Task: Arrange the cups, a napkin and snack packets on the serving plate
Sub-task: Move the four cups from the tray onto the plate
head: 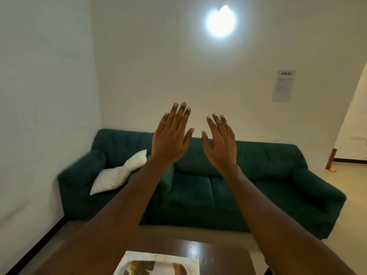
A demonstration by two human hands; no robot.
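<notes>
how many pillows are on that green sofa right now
1. A white pillow leans on the sofa's left end, near the armrest. The raised arms hide part of the seat, so another could be hidden.

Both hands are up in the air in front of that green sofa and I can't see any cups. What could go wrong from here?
1. The left hand and right hand are raised, open and empty, while the view points at the sofa; reaching down unseen might knock things over.
2. Only a corner of the table shows, with a patterned mat on its glossy top; that mat could slide if pushed.
</notes>
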